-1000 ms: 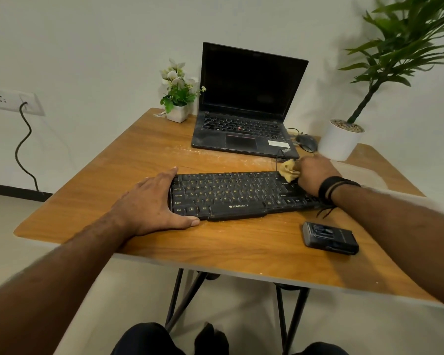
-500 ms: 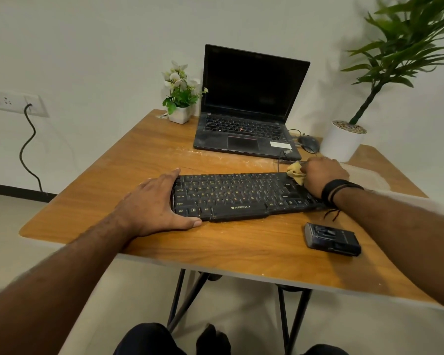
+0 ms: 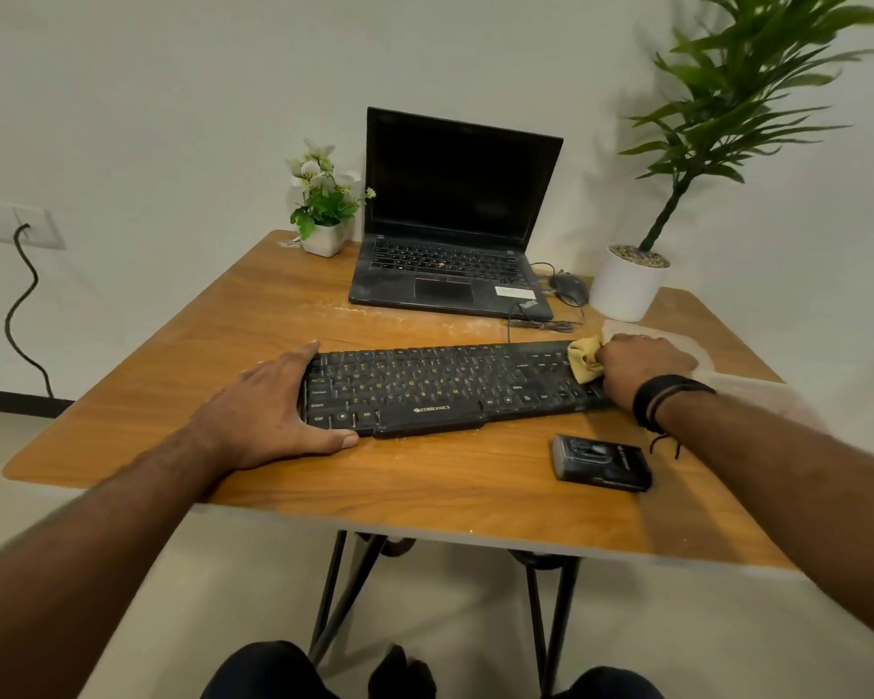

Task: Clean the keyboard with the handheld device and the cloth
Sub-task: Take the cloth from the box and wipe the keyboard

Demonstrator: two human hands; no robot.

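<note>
Right hand [image 3: 642,365] is gripping a bunched yellow cloth [image 3: 584,364], fingers curled round it, and is pressing it onto the right end of the black keyboard [image 3: 450,391]. A dark band is sitting on that wrist. Left hand [image 3: 273,411] is lying flat with fingers straight and holding nothing: palm on the table, fingers running along the keyboard's left edge, thumb lying along its near left corner.

Keyboard is lying across the middle of the wooden table [image 3: 223,320], long side facing the person, slightly skewed; pale specks are showing on its keys. The handheld device [image 3: 601,464], a small dark box, is lying flat on the table just in front of the keyboard's right end, under the right forearm and apart from both hands.

Behind the keyboard, 1 open laptop [image 3: 455,229] with a dark screen is standing at the far edge. A small flower pot [image 3: 324,214] is sitting to its left. To its right, a dark mouse [image 3: 568,287] and a white pot with a tall green plant [image 3: 626,285] are standing close together. A pale dusty streak is showing on the table between laptop and keyboard.
</note>
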